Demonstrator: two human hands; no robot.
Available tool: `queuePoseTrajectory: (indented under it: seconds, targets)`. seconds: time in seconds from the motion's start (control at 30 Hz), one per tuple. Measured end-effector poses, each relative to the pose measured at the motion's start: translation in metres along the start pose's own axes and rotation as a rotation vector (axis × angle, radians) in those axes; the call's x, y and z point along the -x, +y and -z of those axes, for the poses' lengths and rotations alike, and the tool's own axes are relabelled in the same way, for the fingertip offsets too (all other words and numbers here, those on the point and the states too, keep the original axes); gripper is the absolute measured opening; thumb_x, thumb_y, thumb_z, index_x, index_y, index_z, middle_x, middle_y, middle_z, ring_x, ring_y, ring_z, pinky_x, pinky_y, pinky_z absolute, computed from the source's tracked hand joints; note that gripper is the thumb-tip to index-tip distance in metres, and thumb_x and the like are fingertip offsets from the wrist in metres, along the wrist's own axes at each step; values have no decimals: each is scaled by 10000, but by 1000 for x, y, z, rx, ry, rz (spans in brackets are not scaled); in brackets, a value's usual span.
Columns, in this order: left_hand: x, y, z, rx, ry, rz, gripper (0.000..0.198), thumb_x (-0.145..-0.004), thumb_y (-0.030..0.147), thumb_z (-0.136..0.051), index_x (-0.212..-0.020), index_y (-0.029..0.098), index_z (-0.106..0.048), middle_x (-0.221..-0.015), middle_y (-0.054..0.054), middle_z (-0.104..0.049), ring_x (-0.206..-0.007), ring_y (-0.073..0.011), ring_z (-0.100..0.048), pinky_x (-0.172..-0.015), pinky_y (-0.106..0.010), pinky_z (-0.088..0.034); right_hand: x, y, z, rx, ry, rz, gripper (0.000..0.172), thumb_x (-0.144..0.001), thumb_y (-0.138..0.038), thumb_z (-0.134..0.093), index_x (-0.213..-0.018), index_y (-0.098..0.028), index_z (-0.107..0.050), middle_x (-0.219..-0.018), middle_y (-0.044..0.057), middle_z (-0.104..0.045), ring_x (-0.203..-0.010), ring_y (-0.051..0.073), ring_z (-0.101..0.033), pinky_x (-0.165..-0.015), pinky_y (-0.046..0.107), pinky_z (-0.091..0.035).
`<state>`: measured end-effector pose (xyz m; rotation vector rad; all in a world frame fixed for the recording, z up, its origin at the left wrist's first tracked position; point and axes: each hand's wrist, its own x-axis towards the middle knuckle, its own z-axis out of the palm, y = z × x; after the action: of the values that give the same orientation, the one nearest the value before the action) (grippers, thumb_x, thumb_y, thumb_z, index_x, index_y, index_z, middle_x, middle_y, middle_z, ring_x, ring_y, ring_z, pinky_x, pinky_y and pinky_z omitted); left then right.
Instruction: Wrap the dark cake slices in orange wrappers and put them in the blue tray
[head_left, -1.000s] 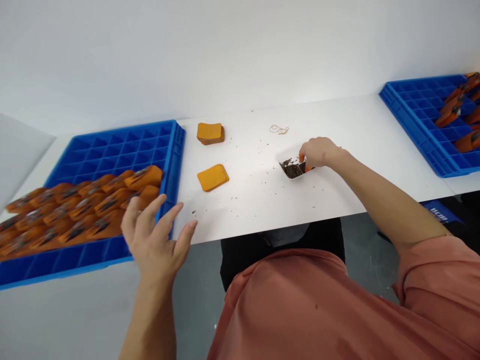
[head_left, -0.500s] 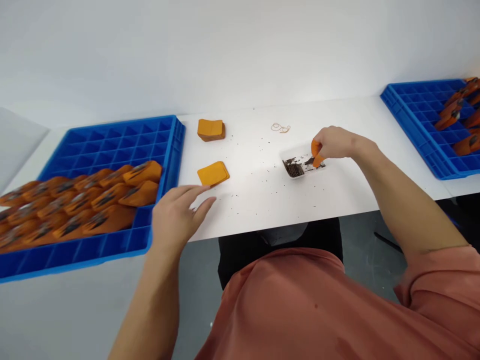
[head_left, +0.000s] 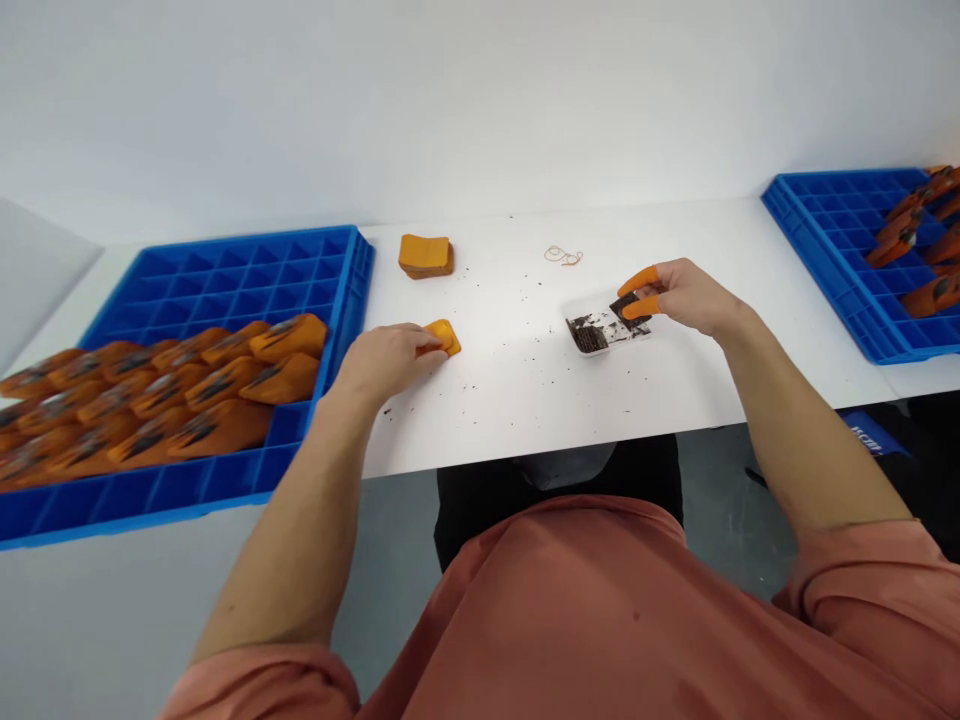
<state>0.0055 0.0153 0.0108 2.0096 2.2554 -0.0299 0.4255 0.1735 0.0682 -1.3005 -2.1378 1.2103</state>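
My left hand (head_left: 391,362) is over the small stack of yellow-orange sheets (head_left: 448,335), its fingers and thumb closed on the stack's left part and covering most of it. My right hand (head_left: 686,297) wears orange finger cots on the thumb and forefinger. Between these two digits is a dark brown flat piece (head_left: 624,304), held at the right end of a shallow white tray (head_left: 628,341). More dark brown strips (head_left: 588,335) lie in the tray's left end, with crumbs across its bottom.
A thicker stack of yellow-orange sheets (head_left: 425,255) stands farther back. Thin tan loops (head_left: 562,256) lie behind the tray. Dark crumbs dot the white table (head_left: 502,400). Blue divided crates stand left (head_left: 352,270) and right (head_left: 825,280), both with orange pouches (head_left: 289,340) inside.
My left hand has moved right and forward from beside the small stack and closed on it. The fingers of my right hand have lifted and spread a little around the dark piece.
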Motion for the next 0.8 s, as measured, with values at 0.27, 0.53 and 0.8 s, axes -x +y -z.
queuePoseTrajectory:
  seconds: [0.27, 0.53, 0.8]
  targets:
    - [0, 9, 3, -136, -11, -10, 432, -1024, 385, -432, -1119, 231, -824, -1349, -124, -804, -1172, -352, -748, -851, -412, -527, -18, -1, -20, 200, 39, -35, 263, -863, -272, -816, -1106, -186, -866, -838, 41, -715, -716, 168, -588, -702, 354, -474]
    - [6, 25, 3, -77, 41, 139, 417, -1094, 370, -437, -1083, 178, -808, -1313, -144, -783, -1100, -343, -701, -746, -386, -409, -27, 0, -38, 691, 26, -20, 345, -908, -224, -719, -1217, -271, -866, -1071, 46, -827, -975, 261, -698, -824, 381, -492]
    - [26, 16, 6, 381, 485, 148, 161, -844, 382, -789, -751, 252, -772, -875, 9, -797, -859, -227, -674, -748, -334, -463, -20, -14, -27, 622, 90, 5, 218, -849, -164, -761, -1003, -245, -893, -984, 62, -778, -917, 257, -669, -798, 406, -498]
